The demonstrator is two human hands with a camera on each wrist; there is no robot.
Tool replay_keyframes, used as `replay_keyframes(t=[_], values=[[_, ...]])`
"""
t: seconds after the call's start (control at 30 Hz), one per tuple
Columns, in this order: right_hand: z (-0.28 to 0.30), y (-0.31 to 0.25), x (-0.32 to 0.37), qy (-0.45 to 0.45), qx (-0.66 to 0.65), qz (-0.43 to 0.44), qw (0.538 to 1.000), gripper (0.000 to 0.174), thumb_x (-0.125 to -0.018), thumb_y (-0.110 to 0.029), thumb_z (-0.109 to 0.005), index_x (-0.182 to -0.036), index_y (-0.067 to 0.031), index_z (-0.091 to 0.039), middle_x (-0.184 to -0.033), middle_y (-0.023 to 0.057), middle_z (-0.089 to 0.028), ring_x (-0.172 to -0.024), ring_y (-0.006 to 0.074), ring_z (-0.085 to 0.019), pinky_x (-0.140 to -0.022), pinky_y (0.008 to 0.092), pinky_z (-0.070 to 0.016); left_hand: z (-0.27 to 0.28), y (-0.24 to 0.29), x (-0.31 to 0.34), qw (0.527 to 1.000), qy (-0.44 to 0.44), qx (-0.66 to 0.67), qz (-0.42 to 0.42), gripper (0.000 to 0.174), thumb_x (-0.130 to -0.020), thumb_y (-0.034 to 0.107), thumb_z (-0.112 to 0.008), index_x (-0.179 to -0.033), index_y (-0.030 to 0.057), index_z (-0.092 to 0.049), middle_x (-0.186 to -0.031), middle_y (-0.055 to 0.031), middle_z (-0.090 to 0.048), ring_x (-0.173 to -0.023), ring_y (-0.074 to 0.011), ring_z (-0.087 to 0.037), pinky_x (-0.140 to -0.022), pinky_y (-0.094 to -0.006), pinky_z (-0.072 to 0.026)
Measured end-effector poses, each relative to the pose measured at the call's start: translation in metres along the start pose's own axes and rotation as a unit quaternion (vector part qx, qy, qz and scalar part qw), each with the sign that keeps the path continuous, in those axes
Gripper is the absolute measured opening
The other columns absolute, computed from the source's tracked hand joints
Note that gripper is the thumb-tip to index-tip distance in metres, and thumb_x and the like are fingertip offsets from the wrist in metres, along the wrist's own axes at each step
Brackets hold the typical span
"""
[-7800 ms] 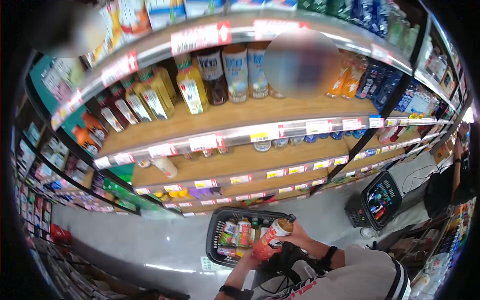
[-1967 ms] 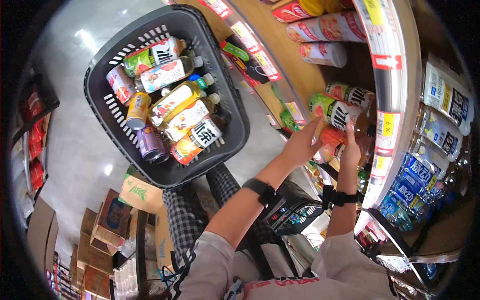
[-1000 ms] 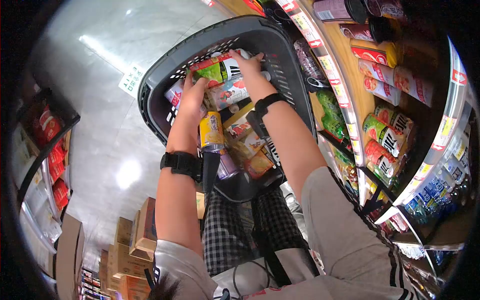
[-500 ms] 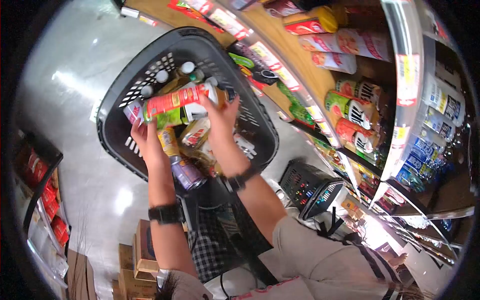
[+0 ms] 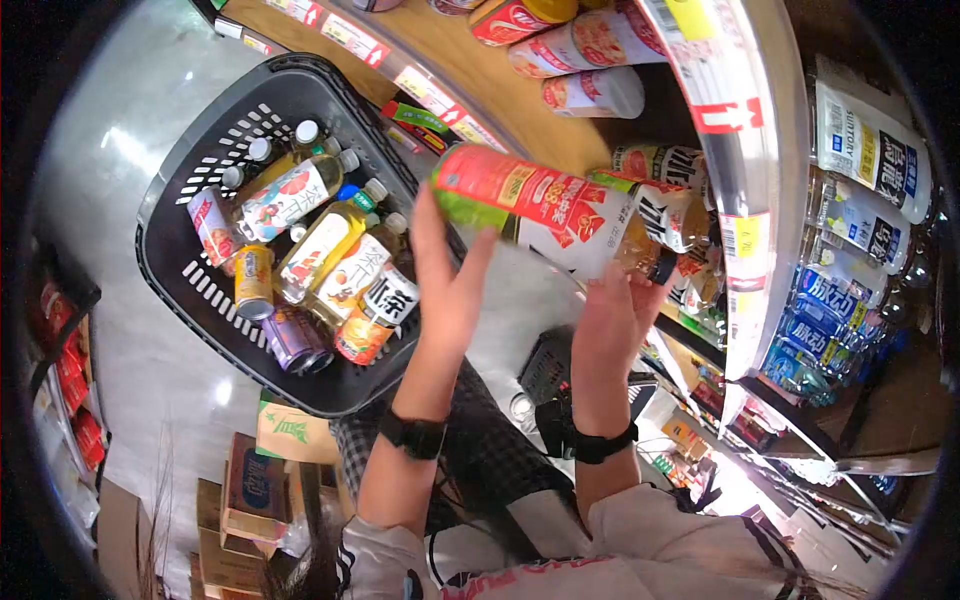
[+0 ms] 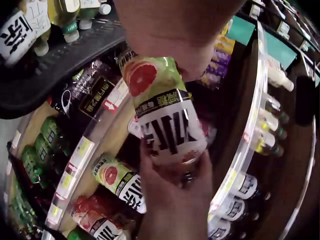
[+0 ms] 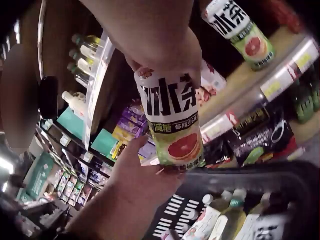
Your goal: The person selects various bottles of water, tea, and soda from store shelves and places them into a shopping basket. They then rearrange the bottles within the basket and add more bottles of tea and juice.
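Both hands hold one iced tea bottle (image 5: 545,208), with a white, green and red label and a grapefruit picture, tilted in front of the shelf. My left hand (image 5: 450,285) grips its base end, and my right hand (image 5: 612,320) grips the neck end. In the left wrist view the right hand (image 6: 175,192) wraps the cap end of the bottle (image 6: 167,112). The right wrist view shows the left hand (image 7: 137,175) at the base. Similar iced tea bottles (image 5: 662,215) lie on the shelf just behind it.
A black shopping basket (image 5: 160,235) at the left holds several bottles and cans. Shelf price rails (image 5: 745,260) curve past at the right, with drink bottles (image 5: 860,215) beyond. Cardboard boxes (image 5: 250,490) stand on the floor at lower left, and another basket (image 5: 545,365) stands behind the arms.
Half a second ago both hands held the bottle over the basket. They have carried it rightward, out of the basket to the shelf front; the view has turned too.
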State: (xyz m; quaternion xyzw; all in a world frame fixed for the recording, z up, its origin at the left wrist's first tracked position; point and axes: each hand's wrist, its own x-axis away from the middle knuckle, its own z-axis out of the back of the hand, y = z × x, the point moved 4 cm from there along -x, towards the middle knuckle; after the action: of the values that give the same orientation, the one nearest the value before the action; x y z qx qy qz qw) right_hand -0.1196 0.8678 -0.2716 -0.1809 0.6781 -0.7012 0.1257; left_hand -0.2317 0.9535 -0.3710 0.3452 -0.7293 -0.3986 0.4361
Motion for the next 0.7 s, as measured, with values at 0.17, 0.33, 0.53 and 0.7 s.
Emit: replay_keyframes(t=[0.17, 0.33, 0.53, 0.7], values=[[0.004, -0.024, -0.026, -0.032, 0.088, 0.130, 0.987, 0.050, -0.067, 0.015, -0.051, -0.112, -0.0032, -0.040, -0.124, 0.0121, -0.038, -0.112, 0.0206, -0.040, -0.094, 0.0367, -0.0344, -0.085, -0.016, -0.022, 0.979, -0.152, 0.101, 0.086, 0.063, -0.086, 0.029, -0.039, -0.134, 0.0070, -0.004, -0.138, -0.0106, -0.009, -0.126, -0.0199, -0.015, -0.098, -0.0336, -0.0231], [0.024, -0.017, -0.045, -0.005, 0.165, 0.124, 0.978, 0.045, -0.070, 0.011, -0.054, -0.111, 0.0021, -0.039, -0.123, 0.0124, -0.039, -0.110, 0.0210, -0.041, -0.093, 0.0351, -0.0345, -0.123, -0.030, -0.030, 0.973, -0.195, 0.078, 0.099, 0.069, -0.085, 0.046, -0.034, -0.134, 0.0080, -0.002, -0.139, -0.0091, 0.002, -0.126, -0.0230, -0.015, -0.098, -0.0365, -0.0240], [0.038, -0.019, -0.070, -0.005, 0.243, 0.121, 0.962, 0.038, -0.070, 0.002, -0.062, -0.104, 0.0033, -0.046, -0.109, 0.0124, -0.050, -0.098, 0.0199, -0.049, -0.087, 0.0312, -0.0386, -0.138, -0.058, -0.031, 0.964, -0.187, 0.145, 0.124, 0.062, -0.087, 0.044, -0.029, -0.132, 0.0054, -0.011, -0.137, -0.0190, -0.003, -0.127, -0.0277, -0.005, -0.101, -0.0345, -0.0123], [0.052, -0.024, -0.095, 0.001, 0.459, 0.207, 0.864, 0.036, -0.072, -0.014, -0.064, -0.100, 0.0026, -0.050, -0.101, 0.0118, -0.055, -0.088, 0.0173, -0.053, -0.076, 0.0289, -0.0417, -0.139, -0.067, -0.036, 0.969, -0.214, 0.105, 0.061, 0.057, -0.088, 0.036, -0.032, -0.131, 0.0034, -0.017, -0.135, -0.0234, -0.011, -0.127, -0.0290, -0.007, -0.101, -0.0324, -0.0151]])
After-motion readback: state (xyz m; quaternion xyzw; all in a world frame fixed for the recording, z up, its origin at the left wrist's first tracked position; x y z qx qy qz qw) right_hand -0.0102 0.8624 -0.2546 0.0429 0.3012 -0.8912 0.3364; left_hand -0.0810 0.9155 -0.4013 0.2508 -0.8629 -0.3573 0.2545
